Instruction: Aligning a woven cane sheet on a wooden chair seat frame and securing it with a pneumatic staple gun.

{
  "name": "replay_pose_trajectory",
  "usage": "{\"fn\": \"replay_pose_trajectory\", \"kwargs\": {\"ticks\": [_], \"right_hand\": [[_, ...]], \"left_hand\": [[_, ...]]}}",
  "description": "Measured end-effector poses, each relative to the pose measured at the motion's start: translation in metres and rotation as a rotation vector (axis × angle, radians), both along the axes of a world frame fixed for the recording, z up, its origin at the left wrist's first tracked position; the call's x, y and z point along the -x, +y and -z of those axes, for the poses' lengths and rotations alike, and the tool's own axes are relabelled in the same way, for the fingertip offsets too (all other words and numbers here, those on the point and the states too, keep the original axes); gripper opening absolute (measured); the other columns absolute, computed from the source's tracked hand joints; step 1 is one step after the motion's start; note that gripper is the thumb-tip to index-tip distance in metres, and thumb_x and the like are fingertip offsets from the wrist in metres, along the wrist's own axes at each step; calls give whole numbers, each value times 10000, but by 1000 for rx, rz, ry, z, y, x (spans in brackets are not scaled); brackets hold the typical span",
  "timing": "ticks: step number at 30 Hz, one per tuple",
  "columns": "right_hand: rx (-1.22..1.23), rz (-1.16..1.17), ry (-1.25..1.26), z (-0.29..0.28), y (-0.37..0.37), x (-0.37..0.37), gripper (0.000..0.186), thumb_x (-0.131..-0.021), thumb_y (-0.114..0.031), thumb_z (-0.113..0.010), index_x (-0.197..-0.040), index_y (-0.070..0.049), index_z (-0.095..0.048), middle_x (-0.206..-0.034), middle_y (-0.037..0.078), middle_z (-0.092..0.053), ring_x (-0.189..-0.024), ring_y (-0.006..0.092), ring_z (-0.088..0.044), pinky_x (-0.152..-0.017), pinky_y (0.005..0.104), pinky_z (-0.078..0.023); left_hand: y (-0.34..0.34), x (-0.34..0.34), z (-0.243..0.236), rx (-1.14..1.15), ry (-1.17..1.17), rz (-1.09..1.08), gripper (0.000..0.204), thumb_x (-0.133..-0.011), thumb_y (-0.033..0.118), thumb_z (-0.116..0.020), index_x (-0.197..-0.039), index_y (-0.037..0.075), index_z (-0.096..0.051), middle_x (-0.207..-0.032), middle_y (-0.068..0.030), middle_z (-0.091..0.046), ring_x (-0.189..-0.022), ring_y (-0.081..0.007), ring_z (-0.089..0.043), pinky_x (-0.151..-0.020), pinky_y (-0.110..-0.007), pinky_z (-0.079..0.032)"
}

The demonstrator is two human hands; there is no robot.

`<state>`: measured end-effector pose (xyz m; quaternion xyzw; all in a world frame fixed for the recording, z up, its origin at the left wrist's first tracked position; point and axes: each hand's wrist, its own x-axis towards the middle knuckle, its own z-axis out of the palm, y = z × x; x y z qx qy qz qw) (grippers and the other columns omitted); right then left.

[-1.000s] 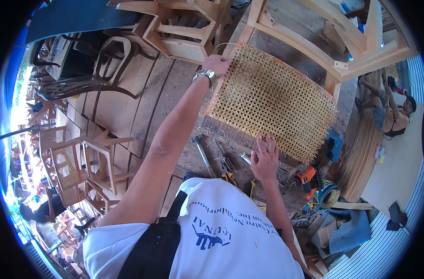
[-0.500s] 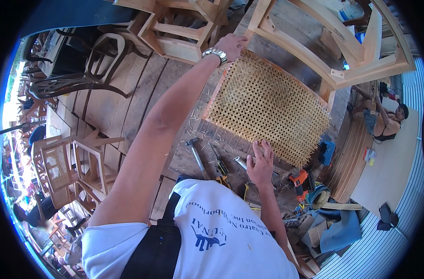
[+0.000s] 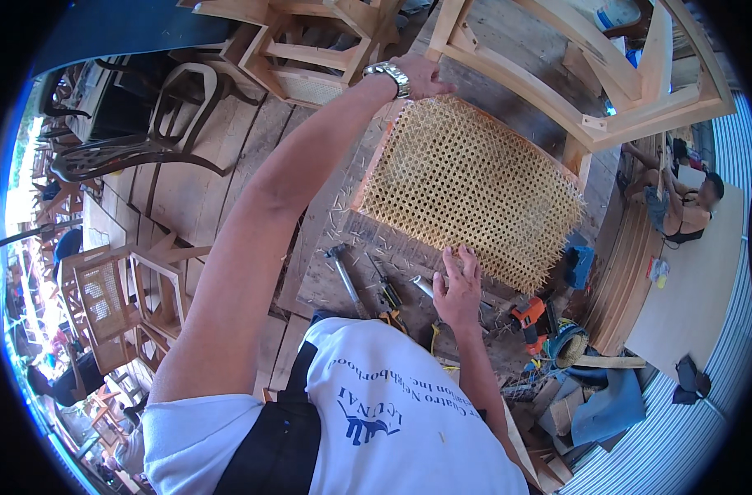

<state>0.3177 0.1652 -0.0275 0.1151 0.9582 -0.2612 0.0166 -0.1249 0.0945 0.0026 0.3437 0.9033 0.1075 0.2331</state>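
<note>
A woven cane panel [image 3: 471, 190] lies over a piece with an orange-tan edge on the worn wooden work surface. My left hand [image 3: 423, 78], wearing a metal watch, is at the panel’s upper left corner, fingers bent and loosely apart, with nothing visible in them. My right hand [image 3: 458, 293] is open, fingertips at the panel’s lower edge. Below the panel lie a hammer [image 3: 350, 280], a black-and-yellow tool [image 3: 387, 293], a metal tube [image 3: 422, 286], an orange-and-black power tool [image 3: 527, 316] and scattered fibre bits. A blue object [image 3: 578, 267] sits at the panel’s right.
A wooden frame [image 3: 557, 103] rises beyond the panel. Pale chairs [image 3: 318, 58] stand behind, others [image 3: 104, 305] and dark chair frames [image 3: 174, 124] at left. A coil [image 3: 571, 346] lies lower right. A seated person [image 3: 681, 214] is at right, another [image 3: 67, 379] at lower left.
My left hand has left the left edge and moved up to the upper corner, its grip loosened. The thin loop of strand there no longer shows. My right hand has shifted slightly left.
</note>
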Motion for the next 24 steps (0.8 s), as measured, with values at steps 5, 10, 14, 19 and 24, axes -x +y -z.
{"fn": "replay_pose_trajectory", "kwargs": {"ticks": [5, 10, 14, 19, 24], "right_hand": [[-8, 1, 18, 4, 1, -2, 529, -868, -149, -698, -1379, -49, -607, -1431, 206, -470, -1369, 413, -439, -1142, 518, -380], [-11, 4, 19, 3, -1, -1, 522, -867, -139, -697, -1374, -55, -610, -1428, 204, -470, -1369, 411, -439, -1137, 515, -389], [-36, -6, 25, 4, 0, -1, 520, -885, -150, -692, -1394, -82, -604, -1406, 184, -465, -1352, 397, -458, -1115, 495, -420], [-35, 9, 21, 7, 0, -4, 517, -886, -151, -691, -1391, -80, -606, -1402, 183, -468, -1352, 394, -459, -1115, 497, -418], [-30, 8, 40, 7, -1, -2, 512, -884, -156, -696, -1385, -88, -612, -1402, 176, -473, -1353, 392, -459, -1125, 498, -410]], "left_hand": [[-4, 1, -7, -151, -159, 12, 930, -713, 947, -562, -984, 67, -692, -893, -93, -694, -833, -269, -710, -804, -466, -569], [-22, 2, 3, -315, -581, -343, 952, -638, 901, -705, -1044, 40, -674, -861, -64, -655, -790, -186, -664, -711, -393, -574], [-19, 8, 26, -222, -750, -394, 1285, -567, 931, -709, -1351, -77, -571, -1290, -288, -605, -783, -206, -692, -741, -395, -603], [-28, -12, -29, -91, -735, -291, 1147, -605, 886, -745, -1335, 11, -608, -1032, -131, -623, -642, -168, -643, -726, -486, -561], [-45, -14, 2, -256, -926, -435, 1000, -624, 789, -812, -1225, 7, -642, -980, -105, -656, -623, -115, -643, -635, -332, -569]]}}
